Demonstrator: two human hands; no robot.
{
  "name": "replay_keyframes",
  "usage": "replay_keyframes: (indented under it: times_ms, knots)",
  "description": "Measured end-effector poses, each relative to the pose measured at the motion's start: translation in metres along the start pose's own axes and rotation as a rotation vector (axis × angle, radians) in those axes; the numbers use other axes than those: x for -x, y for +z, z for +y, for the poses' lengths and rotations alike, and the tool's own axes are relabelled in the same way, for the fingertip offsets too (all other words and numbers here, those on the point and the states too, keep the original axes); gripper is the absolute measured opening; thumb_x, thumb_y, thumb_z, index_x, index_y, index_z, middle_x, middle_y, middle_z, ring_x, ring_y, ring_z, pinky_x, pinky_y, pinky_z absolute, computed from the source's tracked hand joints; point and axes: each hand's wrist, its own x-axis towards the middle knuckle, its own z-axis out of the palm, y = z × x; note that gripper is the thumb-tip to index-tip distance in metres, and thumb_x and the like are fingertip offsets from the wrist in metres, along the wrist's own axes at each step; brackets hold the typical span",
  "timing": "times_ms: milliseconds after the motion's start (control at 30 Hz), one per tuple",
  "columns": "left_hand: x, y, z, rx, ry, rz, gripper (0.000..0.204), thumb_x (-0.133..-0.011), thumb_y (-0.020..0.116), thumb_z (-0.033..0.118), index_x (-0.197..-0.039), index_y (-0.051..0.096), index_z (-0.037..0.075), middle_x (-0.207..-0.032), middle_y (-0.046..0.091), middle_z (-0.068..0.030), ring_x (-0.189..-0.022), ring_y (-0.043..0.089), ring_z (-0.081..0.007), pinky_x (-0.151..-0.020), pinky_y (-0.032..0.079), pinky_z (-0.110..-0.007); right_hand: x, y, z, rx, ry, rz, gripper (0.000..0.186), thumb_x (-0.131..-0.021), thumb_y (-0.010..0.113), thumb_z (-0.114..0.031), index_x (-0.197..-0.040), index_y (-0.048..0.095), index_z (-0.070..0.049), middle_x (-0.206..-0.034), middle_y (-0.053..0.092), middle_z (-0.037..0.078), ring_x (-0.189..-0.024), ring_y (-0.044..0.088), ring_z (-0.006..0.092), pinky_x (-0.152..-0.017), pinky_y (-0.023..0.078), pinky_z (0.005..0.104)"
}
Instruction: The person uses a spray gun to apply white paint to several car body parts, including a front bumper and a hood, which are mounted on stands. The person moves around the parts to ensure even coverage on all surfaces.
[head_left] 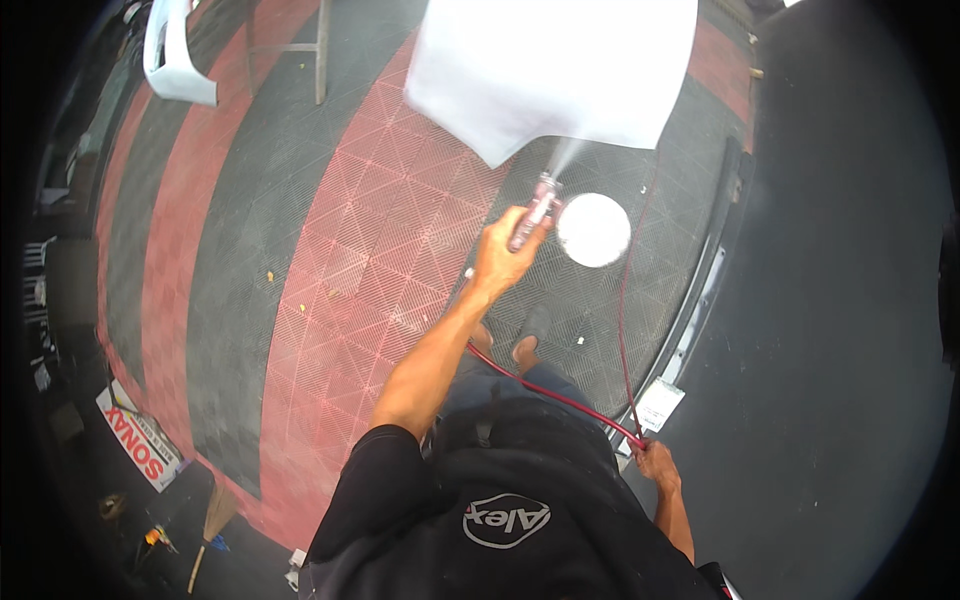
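My left hand is wrapped round a spray gun, held out at arm's length. A pale mist fans from its nozzle toward the lower edge of a large white panel, shaped like a car body part. A round white disc, perhaps the gun's cup seen from above, appears right beside the gun; whether it is joined on cannot be made out. Low on the right, my right hand is closed on a red hose, which crosses in front of my body. A thinner stretch runs up from that hand.
Red and dark grey grid tiles cover the floor. Another white car part and a stand are at the far left. A broom and a printed box lie lower left. A dark raised edge borders the tiles on the right.
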Motion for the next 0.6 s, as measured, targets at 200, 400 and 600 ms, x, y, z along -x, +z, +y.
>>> replay_keyframes:
  times_ms: [200,400,600]
  knots:
    - [-0.008,-0.066,-0.043,0.039,0.102,0.379,0.008,-0.098,0.064,0.01,-0.1,0.064,0.002,-0.072,0.055,0.0022,-0.065,0.049,-0.0069,-0.057,0.043,-0.028,0.01,-0.016,-0.012,0.027,0.046,-0.019,0.046,-0.1,0.061,-0.044,-0.095,0.074,-0.001,-0.082,0.071,0.024,-0.088,0.071,0.0415,-0.082,0.053,0.0493]
    - [-0.02,-0.113,-0.063,0.0,0.052,0.475,0.025,-0.099,0.071,0.026,-0.102,0.065,0.002,-0.073,0.055,0.0027,-0.065,0.049,-0.0068,-0.058,0.044,-0.028,0.005,-0.022,-0.047,0.066,-0.053,0.021,0.057,-0.1,0.056,-0.054,-0.091,0.072,0.0,-0.079,0.07,0.02,-0.085,0.071,0.0387,-0.08,0.053,0.047]
    - [-0.009,-0.092,-0.071,0.033,-0.001,0.247,0.03,-0.098,0.073,0.032,-0.104,0.068,0.003,-0.068,0.055,0.0024,-0.062,0.049,-0.0077,-0.058,0.044,-0.027,-0.024,0.0,-0.062,0.158,-0.07,0.02,0.052,-0.098,0.06,-0.053,-0.088,0.071,-0.003,-0.079,0.07,0.017,-0.085,0.07,0.0343,-0.082,0.053,0.0446]
